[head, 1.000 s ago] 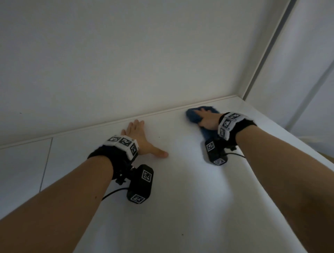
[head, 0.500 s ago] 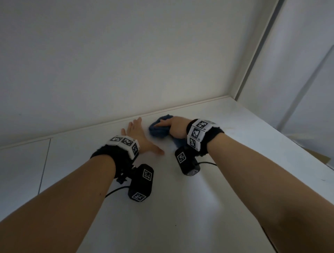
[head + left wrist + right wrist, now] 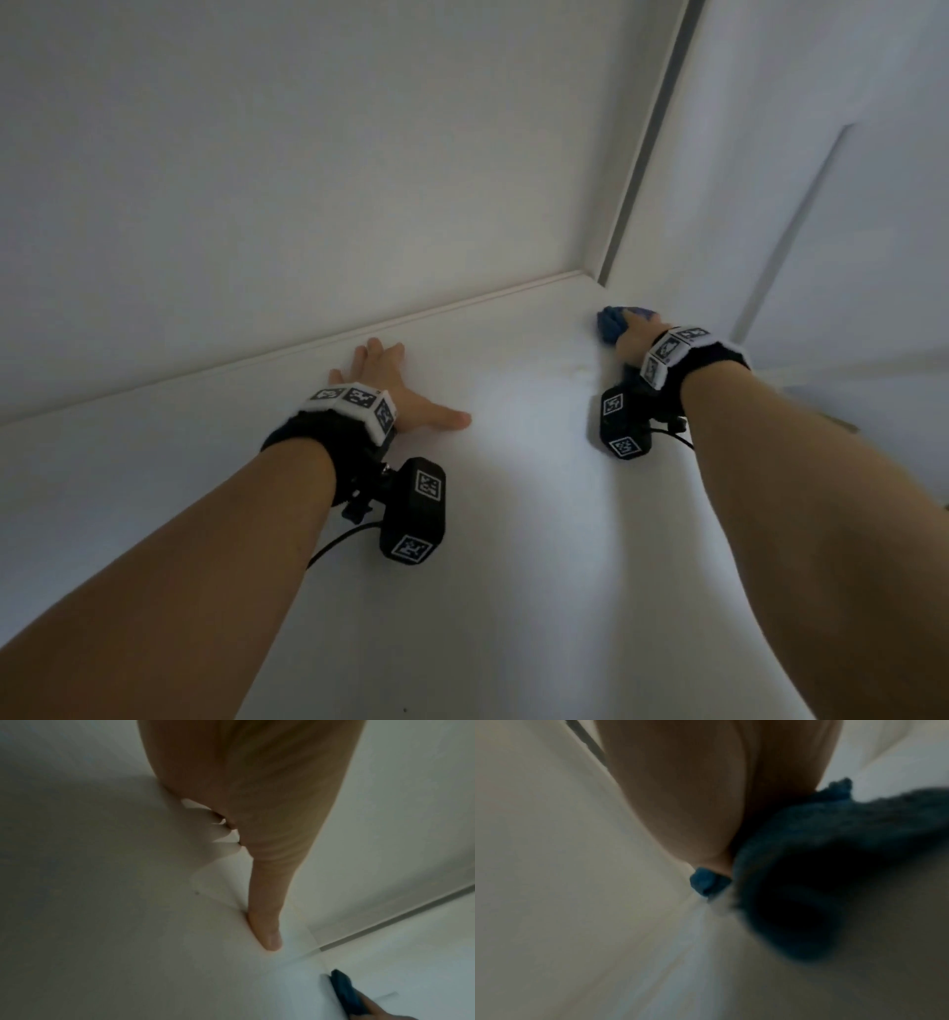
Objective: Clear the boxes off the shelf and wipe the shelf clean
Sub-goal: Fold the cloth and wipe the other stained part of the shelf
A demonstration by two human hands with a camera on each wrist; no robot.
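Note:
The white shelf (image 3: 513,493) carries no boxes in any view. My left hand (image 3: 393,385) lies flat on it near the back edge, fingers straight and thumb spread to the right; the left wrist view shows that hand (image 3: 264,925) pressed on the surface. My right hand (image 3: 634,336) holds a bunched blue cloth (image 3: 611,321) against the shelf close to the far right corner. In the right wrist view the cloth (image 3: 808,882) bulges out from under my palm (image 3: 706,801), and the fingers are hidden. The cloth (image 3: 344,990) also shows at the bottom right of the left wrist view.
A white back wall (image 3: 308,180) rises right behind the shelf. A white side panel (image 3: 821,205) with a dark vertical gap (image 3: 647,154) closes the right side. The shelf's right edge runs under my right forearm. A tiny dark speck (image 3: 405,711) lies near the front.
My right hand dragged the cloth left until it was beside my left hand, then back right to the far right corner. The left hand stayed flat in place.

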